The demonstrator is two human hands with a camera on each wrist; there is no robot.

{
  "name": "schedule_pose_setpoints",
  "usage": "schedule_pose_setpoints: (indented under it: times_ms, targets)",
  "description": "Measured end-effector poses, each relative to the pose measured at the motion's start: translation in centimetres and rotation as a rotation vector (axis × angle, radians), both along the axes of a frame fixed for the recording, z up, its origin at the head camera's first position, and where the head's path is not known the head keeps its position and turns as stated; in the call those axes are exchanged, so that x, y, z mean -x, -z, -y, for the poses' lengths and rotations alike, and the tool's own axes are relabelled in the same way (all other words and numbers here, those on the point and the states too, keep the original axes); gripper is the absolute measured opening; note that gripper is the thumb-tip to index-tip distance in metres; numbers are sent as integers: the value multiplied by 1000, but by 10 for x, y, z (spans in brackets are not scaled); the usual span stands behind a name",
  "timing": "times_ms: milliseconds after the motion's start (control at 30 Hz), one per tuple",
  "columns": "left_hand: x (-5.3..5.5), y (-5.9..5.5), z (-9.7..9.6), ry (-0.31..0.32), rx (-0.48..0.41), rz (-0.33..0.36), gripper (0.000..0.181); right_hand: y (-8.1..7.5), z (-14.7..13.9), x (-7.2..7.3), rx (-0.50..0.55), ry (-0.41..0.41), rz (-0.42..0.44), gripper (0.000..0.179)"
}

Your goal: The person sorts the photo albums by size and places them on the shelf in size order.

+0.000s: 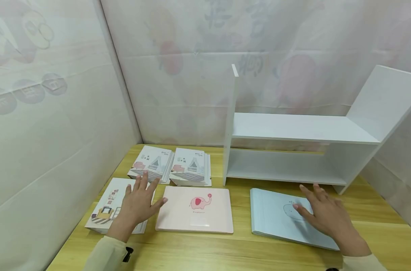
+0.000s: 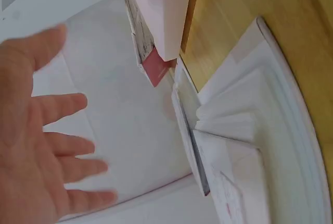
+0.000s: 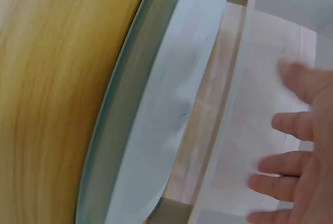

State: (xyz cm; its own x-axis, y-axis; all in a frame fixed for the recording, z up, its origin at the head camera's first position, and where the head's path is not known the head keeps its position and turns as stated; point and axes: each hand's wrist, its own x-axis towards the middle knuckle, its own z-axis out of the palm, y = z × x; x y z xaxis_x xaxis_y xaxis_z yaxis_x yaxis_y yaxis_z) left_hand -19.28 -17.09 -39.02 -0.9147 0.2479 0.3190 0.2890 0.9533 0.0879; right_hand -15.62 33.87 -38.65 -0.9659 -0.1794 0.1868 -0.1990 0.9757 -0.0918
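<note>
My left hand hovers with spread fingers over the right part of a white picture-cover book at the front left. To its right lies a pink book with an elephant on the cover. Over a pale blue book, which lies slightly turned, my right hand is held with fingers apart, hiding part of the cover. Both wrist views show fingers stretched out around nothing; the blue book appears apart from the right hand.
Two white books with house pictures, one left and one right, lie side by side at the back left. A white two-tier shelf stands behind the blue book. Printed fabric hangs behind the wooden table.
</note>
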Motion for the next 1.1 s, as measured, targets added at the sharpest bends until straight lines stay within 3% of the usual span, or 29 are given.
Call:
schedule_pose_setpoints:
  times_ms: [133, 233, 333, 467, 567, 767, 933, 1100]
  targets:
    - [-1, -4, -2, 28, 20, -73, 41, -4, 2, 0, -33, -71, -85, 46]
    - [-2, -7, -4, 20, 15, -53, 32, -6, 5, 0, -36, -75, -75, 42]
    - [-5, -10, -5, 14, -23, 55, 37, -7, 10, -2, -50, -63, -67, 44]
    - [-10, -15, -7, 32, -190, 276, 46, -9, 21, -6, -44, -61, -80, 47]
    - [-13, -18, -9, 38, -303, 373, 48, -12, 30, -8, -5, -55, -72, 48]
    - [-16, -20, -9, 3, -373, 406, 46, -13, 47, -8, 119, -31, -34, 43]
    - [-16, -16, -7, -24, -447, 415, 42, -9, 60, -8, 265, -66, 16, 42]
    - [-14, -11, -3, -9, -515, 402, 39, -6, 73, -8, 374, -110, 64, 42]
